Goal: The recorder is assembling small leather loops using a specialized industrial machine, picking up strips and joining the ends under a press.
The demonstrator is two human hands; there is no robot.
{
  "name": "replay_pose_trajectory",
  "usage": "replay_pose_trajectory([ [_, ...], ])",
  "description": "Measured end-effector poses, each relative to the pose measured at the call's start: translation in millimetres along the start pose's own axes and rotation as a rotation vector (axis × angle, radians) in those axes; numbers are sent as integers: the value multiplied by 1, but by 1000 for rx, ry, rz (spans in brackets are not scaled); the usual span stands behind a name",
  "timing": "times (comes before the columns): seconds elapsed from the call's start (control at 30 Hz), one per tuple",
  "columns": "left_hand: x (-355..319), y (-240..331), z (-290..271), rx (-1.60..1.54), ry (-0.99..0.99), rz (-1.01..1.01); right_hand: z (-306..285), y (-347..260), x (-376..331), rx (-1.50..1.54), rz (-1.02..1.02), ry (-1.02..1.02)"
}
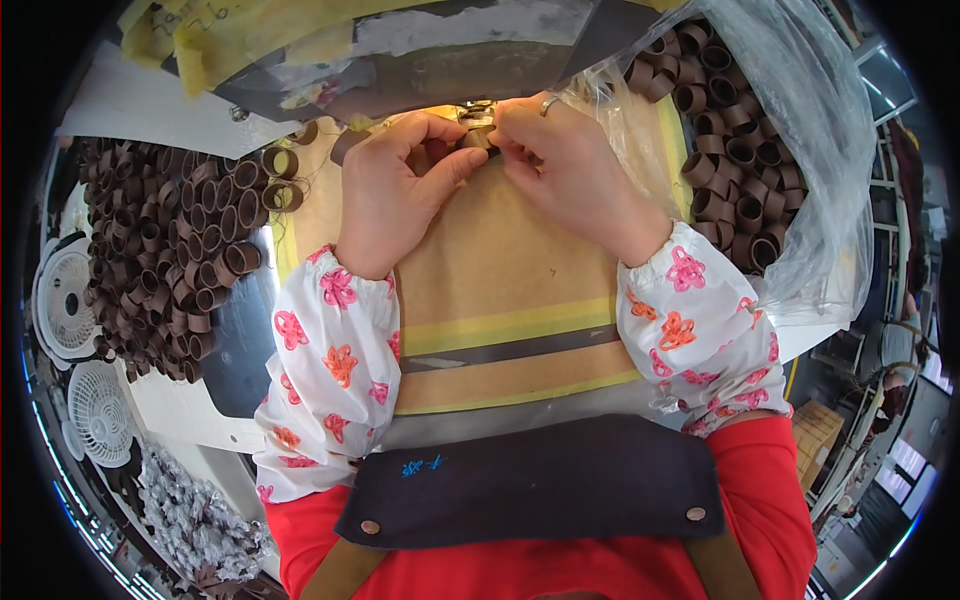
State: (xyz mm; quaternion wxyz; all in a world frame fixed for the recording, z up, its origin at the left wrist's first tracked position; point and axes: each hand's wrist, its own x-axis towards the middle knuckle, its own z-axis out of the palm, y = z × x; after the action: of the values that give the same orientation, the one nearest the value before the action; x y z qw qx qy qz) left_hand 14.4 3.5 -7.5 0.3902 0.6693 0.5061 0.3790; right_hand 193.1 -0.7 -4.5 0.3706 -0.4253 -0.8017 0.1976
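Head view: small brown loop (478, 138) between fingers (452, 165)

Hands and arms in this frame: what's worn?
Both hands bare, no gloves. The right hand has a thin silver ring on one finger. Each forearm wears a loose white sleeve cover with pink and orange knot-flower prints, gathered by elastic at the wrist: left sleeve, right sleeve. Red sleeves show below them. The left hand has no jewellery visible.

The sewing table (500, 260) has a tan board top banded with yellow and grey strips. A heap of brown looped bands (165, 250) lies on its left, and on its right a clear plastic bag (810, 150) holds more of them.
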Motion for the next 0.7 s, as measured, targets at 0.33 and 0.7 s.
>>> replay_pose_trajectory([
  [0.33, 9, -2, 6, 363, 141, 82, 1, 4, 15, -27, 20, 36],
  [0.7, 15, -2, 7, 316, 92, -4, 2, 6, 16, -74, 26, 65],
])
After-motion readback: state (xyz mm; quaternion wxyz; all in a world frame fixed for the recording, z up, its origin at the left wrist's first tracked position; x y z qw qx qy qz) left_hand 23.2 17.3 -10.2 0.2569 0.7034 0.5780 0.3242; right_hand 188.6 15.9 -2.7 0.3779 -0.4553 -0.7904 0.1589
